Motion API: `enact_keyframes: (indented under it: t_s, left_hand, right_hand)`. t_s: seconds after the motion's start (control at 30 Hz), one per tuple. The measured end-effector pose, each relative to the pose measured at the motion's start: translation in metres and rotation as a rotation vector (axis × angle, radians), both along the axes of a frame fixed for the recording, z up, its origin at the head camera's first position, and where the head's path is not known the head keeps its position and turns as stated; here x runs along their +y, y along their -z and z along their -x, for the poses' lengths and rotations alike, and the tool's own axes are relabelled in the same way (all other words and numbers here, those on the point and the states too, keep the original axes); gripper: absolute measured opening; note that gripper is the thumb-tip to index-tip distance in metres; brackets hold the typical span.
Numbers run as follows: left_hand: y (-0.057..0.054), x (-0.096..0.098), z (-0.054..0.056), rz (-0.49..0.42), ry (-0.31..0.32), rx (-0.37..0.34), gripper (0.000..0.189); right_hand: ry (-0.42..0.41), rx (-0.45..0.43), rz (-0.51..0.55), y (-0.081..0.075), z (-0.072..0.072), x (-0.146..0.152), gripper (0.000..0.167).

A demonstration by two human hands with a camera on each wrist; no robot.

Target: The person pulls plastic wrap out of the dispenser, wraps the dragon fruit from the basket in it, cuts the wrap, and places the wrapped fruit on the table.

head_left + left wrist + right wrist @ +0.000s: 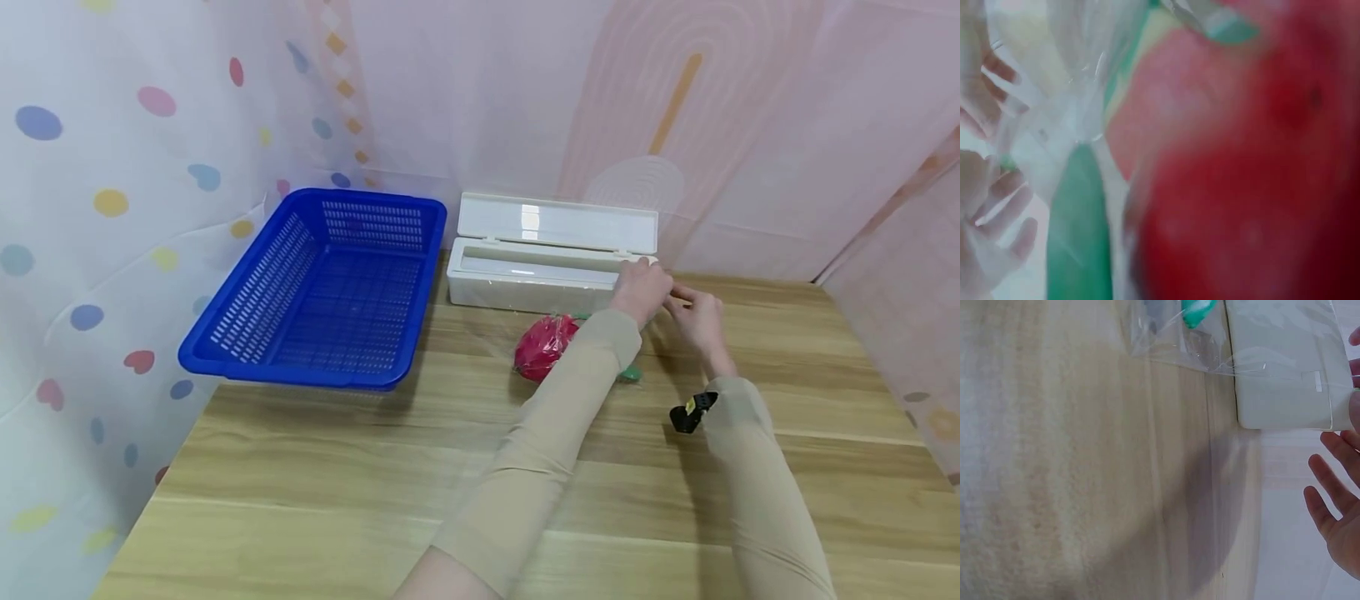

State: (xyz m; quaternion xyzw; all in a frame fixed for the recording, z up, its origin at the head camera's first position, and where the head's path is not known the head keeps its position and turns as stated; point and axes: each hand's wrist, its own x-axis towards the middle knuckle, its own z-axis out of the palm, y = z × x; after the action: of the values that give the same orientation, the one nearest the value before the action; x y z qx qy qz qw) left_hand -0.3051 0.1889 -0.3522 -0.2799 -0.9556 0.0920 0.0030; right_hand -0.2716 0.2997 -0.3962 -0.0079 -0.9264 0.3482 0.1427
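A long white cling film box (pixel 532 292) stands on the table with its lid up. Clear film (pixel 1191 356) runs from its front over a red dragon fruit (pixel 542 350) with green tips, which fills much of the left wrist view. My left hand (pixel 642 287) bends its fingers over the box's right front corner. Close against it, my right hand (pixel 697 317) has thumb and forefinger at the same end, its other fingers spread in the right wrist view. I cannot tell what the fingertips of either hand pinch there.
A blue plastic basket (pixel 423 308) with slotted walls sits left of the box. A black device (pixel 692 412) is by the right wrist. Patterned curtains (pixel 495 108) hang behind the wooden table (pixel 337 492) and at its sides.
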Motion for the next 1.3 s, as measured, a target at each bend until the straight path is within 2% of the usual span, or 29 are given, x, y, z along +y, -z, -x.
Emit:
enact_keyframes:
  t_s: [0.13,0.33,0.7,0.93,1.17,1.3]
  left_hand:
    - [0.002,0.002,0.0,-0.013,-0.016,0.028,0.034]
    - [0.004,0.002,0.0,-0.016,-0.033,0.04,0.034]
    - [0.002,0.0,-0.002,0.025,-0.031,0.08,0.033]
    - [0.002,0.0,0.0,-0.011,-0.021,0.074,0.029]
    - [0.004,0.0,-0.001,-0.011,-0.066,0.043,0.032]
    - [0.004,0.001,-0.001,0.013,-0.092,0.062,0.035]
  right_hand:
    - [0.006,0.009,-0.008,-0.001,0.001,-0.002,0.037]
    - [0.016,-0.024,0.011,-0.002,0.0,-0.001,0.04]
    - [0.022,-0.097,0.055,-0.007,0.0,-0.001,0.044]
    - [0.009,-0.115,0.058,-0.011,0.0,0.0,0.046]
    - [0.015,-0.158,0.081,-0.01,0.001,0.001,0.047]
    - [0.029,-0.15,0.086,-0.012,0.002,-0.001,0.046]
